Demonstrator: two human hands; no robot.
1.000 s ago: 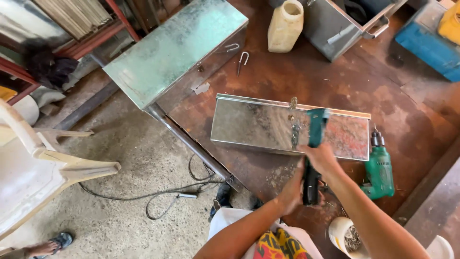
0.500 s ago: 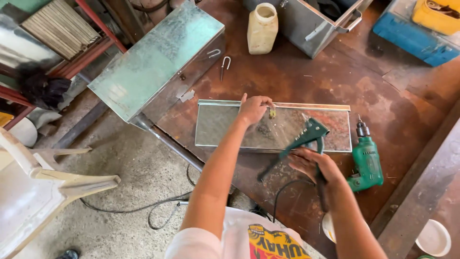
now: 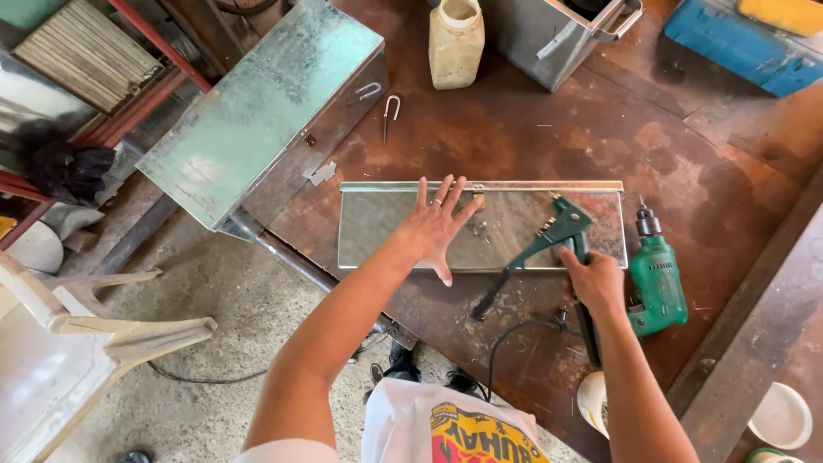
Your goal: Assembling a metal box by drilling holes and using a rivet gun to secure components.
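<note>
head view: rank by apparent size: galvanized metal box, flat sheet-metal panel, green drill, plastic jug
1. Galvanized metal box
2. Flat sheet-metal panel, close behind
3. Green drill
4. Plastic jug, similar to the drill; ranking unsure.

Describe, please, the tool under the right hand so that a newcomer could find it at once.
On the rusty brown workbench lies a flat shiny metal sheet. At its right end the right hand grips a dark green hand riveter. Unlike the brighter green drill beside it, it has long splayed handles.

Sheet metal panel (image 3: 514, 227): shiny, rectangular, flat on rusty surface (image 3: 549, 129).
Rivet tool (image 3: 549, 240): green, handles spread, lying across panel.
</note>
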